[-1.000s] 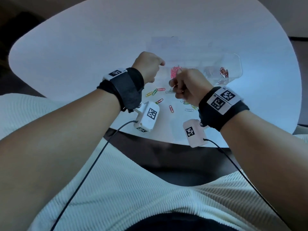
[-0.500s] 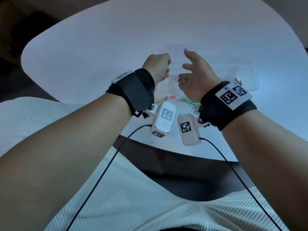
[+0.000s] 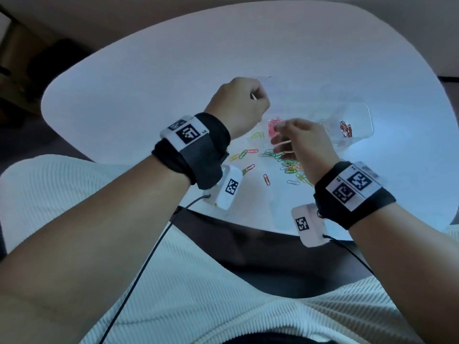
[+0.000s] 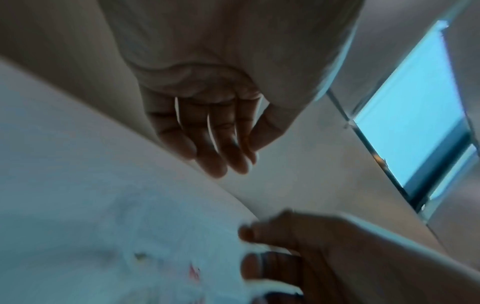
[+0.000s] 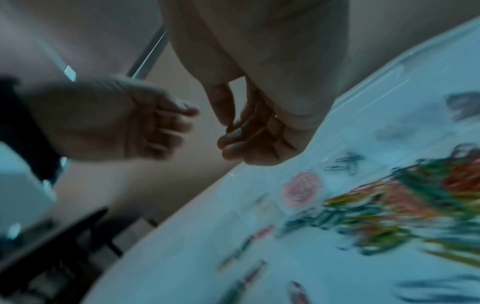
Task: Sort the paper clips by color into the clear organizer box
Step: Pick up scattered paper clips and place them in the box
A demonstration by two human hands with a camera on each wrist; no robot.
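The clear organizer box (image 3: 363, 135) lies on the white table, with pink clips (image 3: 273, 125) in a left compartment and red clips (image 3: 345, 129) at its right end. A loose pile of mixed-colour paper clips (image 3: 294, 168) lies in front of it, blurred in the right wrist view (image 5: 415, 205). My right hand (image 3: 295, 142) hovers over the pile, blurred, its fingers (image 5: 233, 148) loosely curled with nothing seen in them. My left hand (image 3: 239, 103) is raised left of the box, its fingers (image 4: 223, 164) hanging relaxed and holding nothing visible.
Single clips (image 3: 246, 153) lie scattered left of the pile, one red clip (image 3: 266, 180) nearer me. The table's front edge (image 3: 248, 223) runs just below my wrists. White sensor units (image 3: 229, 187) hang from both wrists on cables.
My right hand has come down and back from above the box to over the loose pile. The left hand has stayed raised at the box's left end.
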